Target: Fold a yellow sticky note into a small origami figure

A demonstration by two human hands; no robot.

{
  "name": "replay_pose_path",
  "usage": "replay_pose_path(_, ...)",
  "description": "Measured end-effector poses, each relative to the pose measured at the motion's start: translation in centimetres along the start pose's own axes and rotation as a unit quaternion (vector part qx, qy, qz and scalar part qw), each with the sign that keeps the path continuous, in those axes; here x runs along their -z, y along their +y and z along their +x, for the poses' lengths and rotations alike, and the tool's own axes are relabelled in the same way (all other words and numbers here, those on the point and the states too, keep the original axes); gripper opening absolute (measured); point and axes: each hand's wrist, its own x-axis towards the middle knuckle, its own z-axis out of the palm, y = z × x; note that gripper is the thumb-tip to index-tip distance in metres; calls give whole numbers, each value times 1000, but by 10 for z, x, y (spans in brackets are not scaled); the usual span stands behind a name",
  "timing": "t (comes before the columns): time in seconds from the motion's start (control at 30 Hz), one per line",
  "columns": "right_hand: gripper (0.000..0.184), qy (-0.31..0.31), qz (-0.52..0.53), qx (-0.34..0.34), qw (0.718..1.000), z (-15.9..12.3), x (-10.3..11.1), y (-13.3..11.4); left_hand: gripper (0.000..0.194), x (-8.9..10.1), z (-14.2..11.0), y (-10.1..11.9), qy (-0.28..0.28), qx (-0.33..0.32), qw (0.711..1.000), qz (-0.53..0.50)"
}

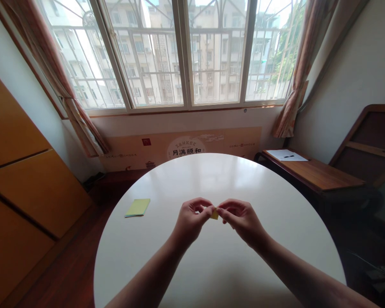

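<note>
A small folded piece of yellow paper [214,214] is pinched between both hands above the middle of the white table. My left hand [194,218] grips its left side with thumb and index finger. From the right, my right hand [242,218] pinches the same paper, the fingertips of the two hands almost touching. Most of the paper is hidden behind the fingers, so its full shape cannot be made out. Off to the left on the table lies a pad of yellow-green paper squares [138,207], apart from both hands.
The round white table [192,179] has its curved far edge near a wall with a printed banner [154,141] under the window. At right a wooden bench [324,171] carries a white sheet [285,155] with a dark object on it. Orange cabinets [16,192] stand at left.
</note>
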Motion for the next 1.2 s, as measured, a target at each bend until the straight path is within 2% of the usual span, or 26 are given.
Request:
replay_pose_path(0.13, 20, -9, 13, -13, 1000, 0, 0, 1, 19, 0, -1, 4, -3, 6, 1000, 9)
replay_pose_path(0.33, 22, 36, 82, -48, 995, 3, 2, 4, 29, -4, -1, 5, -37, 21, 999, -30)
replay_pose_path(0.5, 24, 48, 127, -82, 987, 4, 3, 7, 28, -4, 0, 7, -8, 41, 999, -36)
replay_pose_path(0.73, 26, 18, 105, -90, 990, 4, 3, 5, 23, -4, 1, 6, 32, 38, 998, -49)
replay_pose_path(0.9, 25, 9, 98, -84, 992, 5, 2, 4, 19, -1, 2, 2, 26, -4, 1000, 10)
replay_pose_path(1.07, 24, -16, 68, -57, 996, 5, 1, 7, 18, -1, 0, 1, -7, -34, 994, 108)
replay_pose_path(1.2, 21, -5, 66, -53, 996, 6, 0, 8, 17, -2, -2, 0, -24, -42, 991, 125)
